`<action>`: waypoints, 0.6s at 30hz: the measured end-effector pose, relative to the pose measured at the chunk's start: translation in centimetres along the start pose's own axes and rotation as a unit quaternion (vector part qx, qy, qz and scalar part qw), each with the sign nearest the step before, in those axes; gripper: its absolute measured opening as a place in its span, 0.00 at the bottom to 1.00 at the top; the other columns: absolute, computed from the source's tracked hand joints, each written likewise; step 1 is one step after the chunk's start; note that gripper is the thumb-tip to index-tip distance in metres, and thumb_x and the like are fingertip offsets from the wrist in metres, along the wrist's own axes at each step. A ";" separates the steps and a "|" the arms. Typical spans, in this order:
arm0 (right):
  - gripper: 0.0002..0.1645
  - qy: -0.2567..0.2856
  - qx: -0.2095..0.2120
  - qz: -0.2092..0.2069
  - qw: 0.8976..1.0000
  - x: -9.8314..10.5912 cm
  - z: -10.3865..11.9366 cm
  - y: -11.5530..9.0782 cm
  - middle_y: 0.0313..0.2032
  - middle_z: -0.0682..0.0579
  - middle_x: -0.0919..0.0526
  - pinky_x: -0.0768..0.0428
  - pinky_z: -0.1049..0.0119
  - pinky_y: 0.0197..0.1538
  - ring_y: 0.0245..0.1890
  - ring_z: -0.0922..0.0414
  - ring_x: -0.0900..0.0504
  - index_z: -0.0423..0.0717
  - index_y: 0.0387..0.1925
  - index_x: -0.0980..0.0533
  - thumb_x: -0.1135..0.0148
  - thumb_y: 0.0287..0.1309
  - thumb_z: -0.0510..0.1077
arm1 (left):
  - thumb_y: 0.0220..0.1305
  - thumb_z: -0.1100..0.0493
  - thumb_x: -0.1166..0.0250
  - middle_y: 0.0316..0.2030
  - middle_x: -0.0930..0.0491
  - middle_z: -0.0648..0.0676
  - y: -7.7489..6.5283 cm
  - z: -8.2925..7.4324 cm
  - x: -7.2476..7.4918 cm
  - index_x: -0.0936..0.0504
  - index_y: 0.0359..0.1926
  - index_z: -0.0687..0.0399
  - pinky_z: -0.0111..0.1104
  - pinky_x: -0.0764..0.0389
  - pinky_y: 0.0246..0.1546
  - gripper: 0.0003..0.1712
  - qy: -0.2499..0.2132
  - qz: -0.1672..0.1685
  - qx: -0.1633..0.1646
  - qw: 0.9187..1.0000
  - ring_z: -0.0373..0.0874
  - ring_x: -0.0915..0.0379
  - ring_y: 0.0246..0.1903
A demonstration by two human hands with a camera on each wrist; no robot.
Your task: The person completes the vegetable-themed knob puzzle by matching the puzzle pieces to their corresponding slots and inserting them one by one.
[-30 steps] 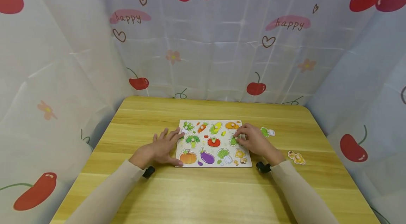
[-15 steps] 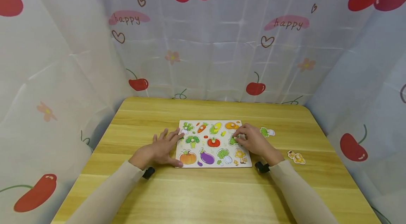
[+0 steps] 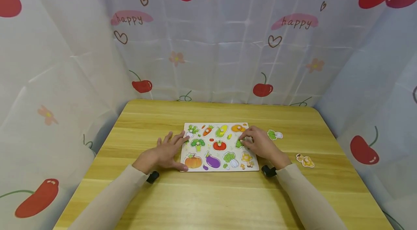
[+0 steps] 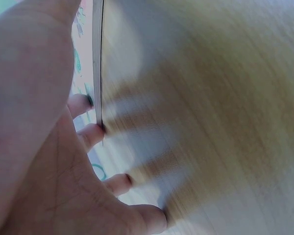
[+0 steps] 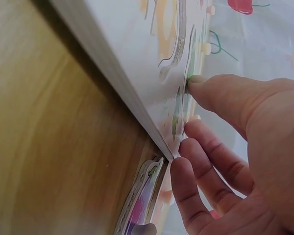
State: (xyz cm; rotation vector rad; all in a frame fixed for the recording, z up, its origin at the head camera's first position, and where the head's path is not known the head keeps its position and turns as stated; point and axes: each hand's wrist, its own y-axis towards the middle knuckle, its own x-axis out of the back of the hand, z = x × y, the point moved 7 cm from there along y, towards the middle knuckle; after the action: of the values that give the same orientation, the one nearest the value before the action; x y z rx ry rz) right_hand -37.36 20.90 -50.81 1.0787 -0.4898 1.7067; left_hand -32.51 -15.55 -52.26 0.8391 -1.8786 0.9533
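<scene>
A white vegetable puzzle board lies flat on the table. My left hand rests at its left edge with fingers spread; the left wrist view shows fingertips at that edge. At the board's right side, the thumb and fingers of my right hand pinch a green vegetable puzzle piece, partly hidden by them. In the right wrist view the thumb lies on the green piece. Round knobs show on the broccoli piece and the tomato piece.
Right of the board lie a loose bok choy piece and a mushroom piece with a knob. The wooden table meets a cherry-printed curtain at the back. Dark wrist cameras sit under both wrists.
</scene>
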 end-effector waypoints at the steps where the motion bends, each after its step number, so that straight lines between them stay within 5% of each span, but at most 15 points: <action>1: 0.04 0.000 0.000 0.001 1.000 0.0 0.0 0.0 0.54 0.44 0.10 0.22 0.61 0.46 0.42 0.52 0.20 0.50 0.46 0.06 0.20 0.75 0.38 | 0.67 0.26 0.18 0.98 0.60 0.61 0.0 0.0 0.0 0.50 0.97 0.51 0.90 0.55 0.81 0.75 0.000 0.000 0.000 1.000 0.83 0.65 0.93; 18: 0.03 0.004 -0.011 -0.003 1.000 -0.2 -0.3 -0.2 0.56 0.44 0.11 0.20 0.59 0.49 0.44 0.50 0.19 0.50 0.46 0.06 0.19 0.74 0.40 | 0.67 0.25 0.19 0.98 0.61 0.61 0.2 0.0 -0.1 0.51 0.97 0.50 0.90 0.54 0.81 0.75 0.004 0.005 0.003 1.000 0.83 0.66 0.93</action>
State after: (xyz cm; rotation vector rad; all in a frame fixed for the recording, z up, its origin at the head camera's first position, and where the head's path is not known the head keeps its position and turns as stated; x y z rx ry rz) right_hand -37.29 21.07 -51.12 1.0564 -0.4998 1.6953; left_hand -32.63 -15.47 -52.36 0.8288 -1.8747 0.9667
